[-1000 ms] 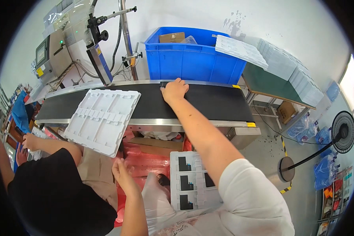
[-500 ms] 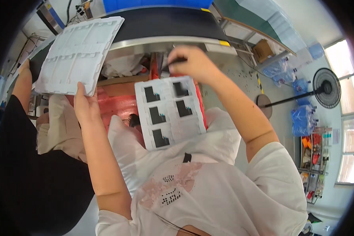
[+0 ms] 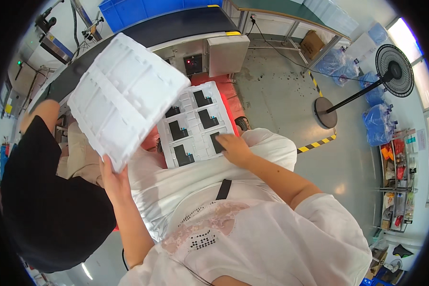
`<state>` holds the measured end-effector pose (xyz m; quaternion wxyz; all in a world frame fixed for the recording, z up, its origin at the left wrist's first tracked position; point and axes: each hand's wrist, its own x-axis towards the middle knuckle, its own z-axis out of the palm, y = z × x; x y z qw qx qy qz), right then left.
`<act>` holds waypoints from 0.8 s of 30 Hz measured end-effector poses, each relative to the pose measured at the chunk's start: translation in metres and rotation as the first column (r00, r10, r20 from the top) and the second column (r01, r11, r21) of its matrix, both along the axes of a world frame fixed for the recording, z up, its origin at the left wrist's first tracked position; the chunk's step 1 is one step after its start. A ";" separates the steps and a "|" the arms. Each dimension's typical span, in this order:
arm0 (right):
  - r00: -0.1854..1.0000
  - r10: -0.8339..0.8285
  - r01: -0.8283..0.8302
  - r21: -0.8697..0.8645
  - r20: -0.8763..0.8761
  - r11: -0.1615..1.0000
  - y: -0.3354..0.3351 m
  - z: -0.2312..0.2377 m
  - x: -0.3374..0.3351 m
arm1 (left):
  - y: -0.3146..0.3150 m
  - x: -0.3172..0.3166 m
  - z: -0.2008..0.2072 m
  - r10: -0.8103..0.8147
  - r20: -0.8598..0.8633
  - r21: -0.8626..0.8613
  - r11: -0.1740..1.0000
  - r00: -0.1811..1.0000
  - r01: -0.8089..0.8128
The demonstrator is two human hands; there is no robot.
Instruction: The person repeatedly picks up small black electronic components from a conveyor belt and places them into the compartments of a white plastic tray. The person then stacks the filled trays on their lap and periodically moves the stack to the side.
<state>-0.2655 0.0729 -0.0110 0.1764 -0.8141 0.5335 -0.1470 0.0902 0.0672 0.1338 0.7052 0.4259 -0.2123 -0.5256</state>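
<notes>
Nearest me, my left hand (image 3: 115, 183) grips the lower corner of the empty white tray (image 3: 126, 97), fingers hidden behind it, thumb side pressed to its edge. The tray is tilted up, its long axis running from that corner toward the upper right. My right hand (image 3: 234, 148) lies flat on the filled tray (image 3: 195, 125) in my lap, fingers together over a black part (image 3: 218, 141). That tray's long axis points away toward the conveyor (image 3: 176, 26). A person in black (image 3: 47, 205) sits just left.
</notes>
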 end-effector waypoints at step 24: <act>0.601 -0.679 0.617 0.295 0.422 0.729 0.045 -0.019 -0.030 | 0.062 -0.057 -0.140 -0.268 -0.160 0.124 0.949 0.950 0.289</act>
